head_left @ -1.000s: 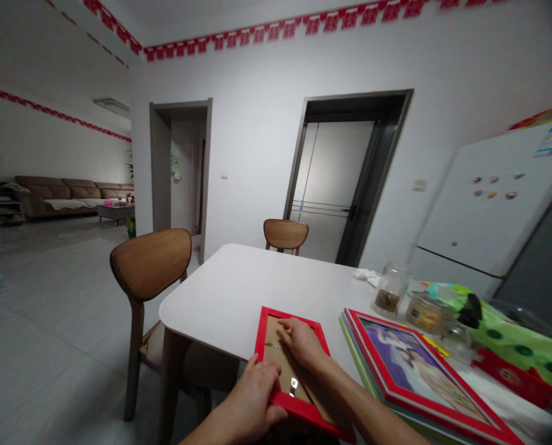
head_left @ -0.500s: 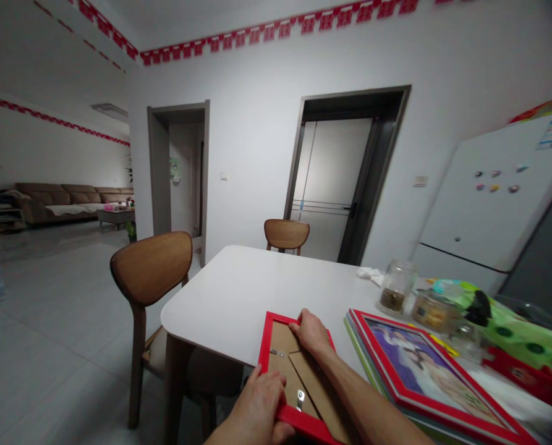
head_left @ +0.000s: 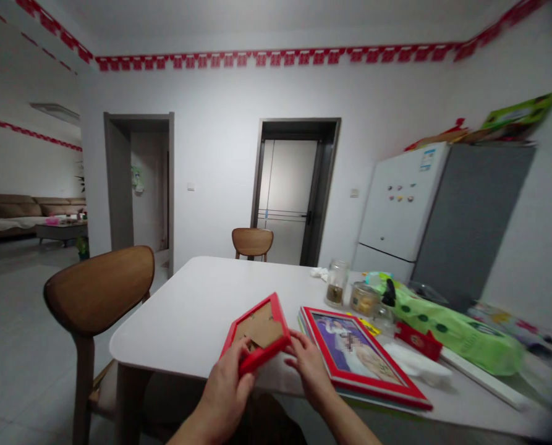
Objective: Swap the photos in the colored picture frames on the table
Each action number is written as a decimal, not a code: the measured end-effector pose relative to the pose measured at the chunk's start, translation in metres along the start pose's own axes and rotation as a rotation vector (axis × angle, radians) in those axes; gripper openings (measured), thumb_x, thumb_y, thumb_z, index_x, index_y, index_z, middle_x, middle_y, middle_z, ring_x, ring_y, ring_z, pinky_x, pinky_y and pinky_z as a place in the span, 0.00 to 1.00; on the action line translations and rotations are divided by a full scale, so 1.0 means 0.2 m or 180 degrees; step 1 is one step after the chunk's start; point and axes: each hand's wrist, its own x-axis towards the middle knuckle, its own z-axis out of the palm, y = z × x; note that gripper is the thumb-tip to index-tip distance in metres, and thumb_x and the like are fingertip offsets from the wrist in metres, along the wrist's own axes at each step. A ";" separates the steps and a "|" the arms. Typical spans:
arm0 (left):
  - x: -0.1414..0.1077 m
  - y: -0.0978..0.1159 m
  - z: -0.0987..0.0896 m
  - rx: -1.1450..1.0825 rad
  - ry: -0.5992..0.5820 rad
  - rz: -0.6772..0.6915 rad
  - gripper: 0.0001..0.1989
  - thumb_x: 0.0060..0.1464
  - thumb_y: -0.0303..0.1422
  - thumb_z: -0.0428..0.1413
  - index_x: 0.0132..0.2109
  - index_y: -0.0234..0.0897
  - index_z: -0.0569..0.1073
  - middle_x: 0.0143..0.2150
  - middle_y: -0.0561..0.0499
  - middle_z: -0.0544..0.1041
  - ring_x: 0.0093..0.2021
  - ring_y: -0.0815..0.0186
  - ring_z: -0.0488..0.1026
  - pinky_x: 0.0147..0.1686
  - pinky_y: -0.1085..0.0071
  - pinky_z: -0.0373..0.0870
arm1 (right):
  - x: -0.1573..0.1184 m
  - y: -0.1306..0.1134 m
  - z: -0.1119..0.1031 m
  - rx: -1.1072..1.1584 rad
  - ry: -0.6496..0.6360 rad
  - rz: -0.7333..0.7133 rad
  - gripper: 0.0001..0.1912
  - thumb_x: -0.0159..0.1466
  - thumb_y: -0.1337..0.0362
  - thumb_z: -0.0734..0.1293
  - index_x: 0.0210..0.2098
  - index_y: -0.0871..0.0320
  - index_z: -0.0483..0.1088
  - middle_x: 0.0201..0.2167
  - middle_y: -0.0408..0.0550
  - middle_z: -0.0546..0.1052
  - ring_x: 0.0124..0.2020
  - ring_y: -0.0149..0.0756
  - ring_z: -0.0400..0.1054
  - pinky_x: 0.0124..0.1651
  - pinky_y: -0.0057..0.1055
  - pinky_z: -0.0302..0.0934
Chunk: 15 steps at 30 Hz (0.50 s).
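A red picture frame (head_left: 281, 312) is tilted above the near edge of the white table, its brown backing board towards me. My left hand (head_left: 232, 377) grips its lower left side, thumb below and fingers over the backing. At its lower right corner is my right hand (head_left: 308, 364), with the fingertips at the frame's edge and the fingers partly spread; whether they press on it is hard to tell. To the right, a larger red frame with a photo (head_left: 350, 346) lies face up on a stack of other frames.
On the white table (head_left: 211, 290) stand a glass jar (head_left: 337, 284) and a container of yellowish pieces (head_left: 363, 298). A green package (head_left: 456, 334) and a red box (head_left: 417, 340) lie further right. Wooden chairs (head_left: 102, 287) stand left and behind.
The view has swung right. The small red frame is now raised and tilted differently. My right hand has moved from its far side down to its lower right corner.
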 end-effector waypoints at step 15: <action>0.34 0.18 0.47 -0.3097 -0.0118 -0.1034 0.40 0.33 0.37 0.62 0.53 0.30 0.55 0.36 0.43 0.74 0.35 0.58 0.72 0.36 0.65 0.67 | 0.11 -0.37 -0.69 -0.0180 0.0449 -0.0041 0.14 0.49 0.55 0.63 0.28 0.59 0.68 0.21 0.50 0.75 0.24 0.41 0.69 0.28 0.36 0.63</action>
